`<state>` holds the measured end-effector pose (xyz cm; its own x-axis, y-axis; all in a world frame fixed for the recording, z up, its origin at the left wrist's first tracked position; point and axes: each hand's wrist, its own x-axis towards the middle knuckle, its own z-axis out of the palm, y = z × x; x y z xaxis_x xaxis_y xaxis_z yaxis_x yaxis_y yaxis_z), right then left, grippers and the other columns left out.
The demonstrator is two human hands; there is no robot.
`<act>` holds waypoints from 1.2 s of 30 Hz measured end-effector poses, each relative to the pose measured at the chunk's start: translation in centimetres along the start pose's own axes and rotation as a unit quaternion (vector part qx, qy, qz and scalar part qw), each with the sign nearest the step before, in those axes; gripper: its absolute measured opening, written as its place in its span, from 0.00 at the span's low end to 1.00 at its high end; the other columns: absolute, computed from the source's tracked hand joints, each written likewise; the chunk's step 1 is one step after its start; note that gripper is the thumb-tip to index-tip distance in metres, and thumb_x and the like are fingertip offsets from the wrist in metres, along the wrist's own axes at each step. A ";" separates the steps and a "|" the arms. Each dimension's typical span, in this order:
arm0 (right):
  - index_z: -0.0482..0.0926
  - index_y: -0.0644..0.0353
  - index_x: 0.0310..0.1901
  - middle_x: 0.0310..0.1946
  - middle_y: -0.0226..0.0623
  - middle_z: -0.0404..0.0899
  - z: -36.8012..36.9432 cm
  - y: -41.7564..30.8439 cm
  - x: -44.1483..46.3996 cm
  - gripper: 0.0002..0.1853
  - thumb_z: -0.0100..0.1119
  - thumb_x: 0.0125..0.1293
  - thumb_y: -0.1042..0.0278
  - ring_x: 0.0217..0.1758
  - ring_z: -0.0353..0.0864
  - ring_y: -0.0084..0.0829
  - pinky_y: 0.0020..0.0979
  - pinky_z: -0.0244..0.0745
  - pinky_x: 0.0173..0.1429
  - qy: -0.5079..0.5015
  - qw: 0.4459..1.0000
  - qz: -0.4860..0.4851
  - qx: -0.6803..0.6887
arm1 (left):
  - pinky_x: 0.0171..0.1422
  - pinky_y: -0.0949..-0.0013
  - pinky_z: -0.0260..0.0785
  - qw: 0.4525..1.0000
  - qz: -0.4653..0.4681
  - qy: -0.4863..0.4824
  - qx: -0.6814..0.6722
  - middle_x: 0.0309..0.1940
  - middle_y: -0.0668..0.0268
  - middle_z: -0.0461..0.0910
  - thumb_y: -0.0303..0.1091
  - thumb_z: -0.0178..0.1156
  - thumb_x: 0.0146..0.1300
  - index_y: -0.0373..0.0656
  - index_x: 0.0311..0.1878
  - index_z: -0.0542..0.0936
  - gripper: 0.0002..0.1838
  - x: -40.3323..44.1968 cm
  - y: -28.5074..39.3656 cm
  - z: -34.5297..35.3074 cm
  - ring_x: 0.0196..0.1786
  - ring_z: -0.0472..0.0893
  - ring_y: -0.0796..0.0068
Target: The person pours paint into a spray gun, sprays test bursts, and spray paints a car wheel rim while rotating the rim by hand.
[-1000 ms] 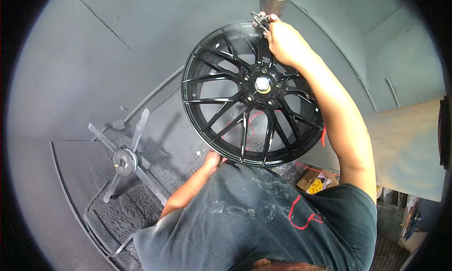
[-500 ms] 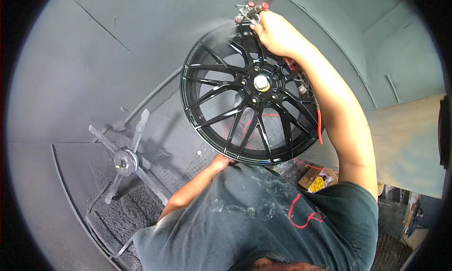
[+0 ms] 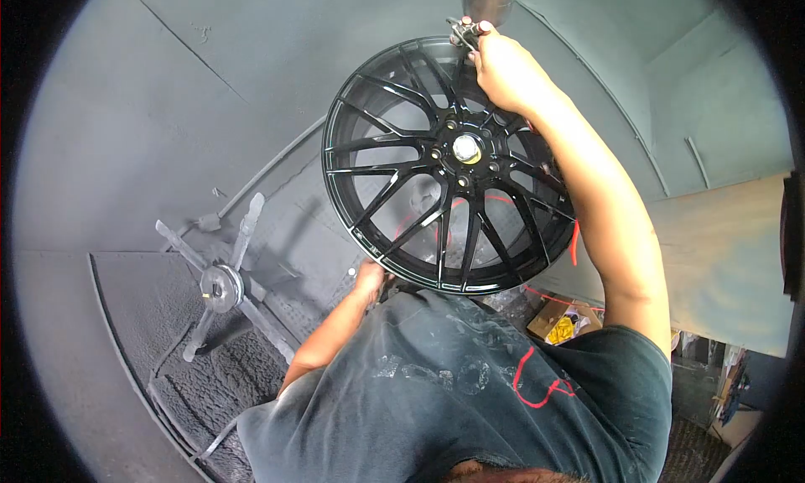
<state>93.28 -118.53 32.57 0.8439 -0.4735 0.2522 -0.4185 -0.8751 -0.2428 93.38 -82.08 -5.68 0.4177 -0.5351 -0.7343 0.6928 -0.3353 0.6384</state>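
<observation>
A glossy black multi-spoke alloy wheel [image 3: 392, 166] faces up in front of me, with a silver bolt or nut [image 3: 466, 149] at its hub. Over its far edge, my right hand [image 3: 506, 67] is closed around a spray gun [image 3: 465, 35]. A dark paint cup [image 3: 488, 7] with a pale rim sits beyond the gun at the top of the view. My left hand [image 3: 369, 280] is low at the wheel's near-left edge, its fingers partly hidden by the rim. What it touches there is unclear.
A grey, paint-coated stand [image 3: 221, 288] with several arms is on the left. A red hose [image 3: 575, 243] shows beside my right forearm. To the lower right is a cardboard box [image 3: 550, 315] with a yellow item [image 3: 563, 329]. Grey booth walls [image 3: 193, 80] rise around.
The wheel has turned, its spokes now at other angles. My right hand and the spray gun shifted slightly right, bringing more of the cup into view. The left hand moved left. The spray mist has thinned.
</observation>
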 end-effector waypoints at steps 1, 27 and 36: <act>0.75 0.75 0.39 0.37 0.63 0.81 -0.1 -0.3 -0.2 0.15 0.54 0.73 0.65 0.44 0.82 0.59 0.50 0.75 0.51 -0.002 1.000 0.009 0.007 | 0.41 0.67 0.77 0.999 0.030 0.019 -0.033 0.35 0.66 0.85 0.35 0.51 0.72 0.42 0.41 0.82 0.12 0.0 0.8 0.1 0.35 0.82 0.74; 0.76 0.72 0.40 0.30 0.56 0.80 -3.7 -3.7 0.0 0.16 0.55 0.72 0.62 0.35 0.81 0.52 0.46 0.76 0.45 -0.100 0.980 0.025 0.168 | 0.43 0.66 0.82 0.979 -0.111 -0.110 0.131 0.43 0.63 0.86 0.30 0.53 0.72 0.39 0.53 0.80 0.12 -1.3 1.8 0.2 0.42 0.86 0.71; 0.75 0.72 0.37 0.30 0.61 0.79 -5.2 6.1 -1.8 0.17 0.56 0.72 0.61 0.39 0.82 0.59 0.50 0.74 0.45 0.025 0.996 0.048 -0.070 | 0.44 0.59 0.74 0.988 0.122 0.035 -0.082 0.35 0.64 0.84 0.40 0.58 0.68 0.37 0.44 0.85 0.15 13.3 7.4 -9.3 0.38 0.81 0.68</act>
<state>87.47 -123.50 35.46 0.7812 -0.5569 0.2821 -0.5420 -0.8293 -0.1363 109.55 -84.51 -12.87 0.6201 -0.5275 -0.5807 0.6499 -0.0692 0.7569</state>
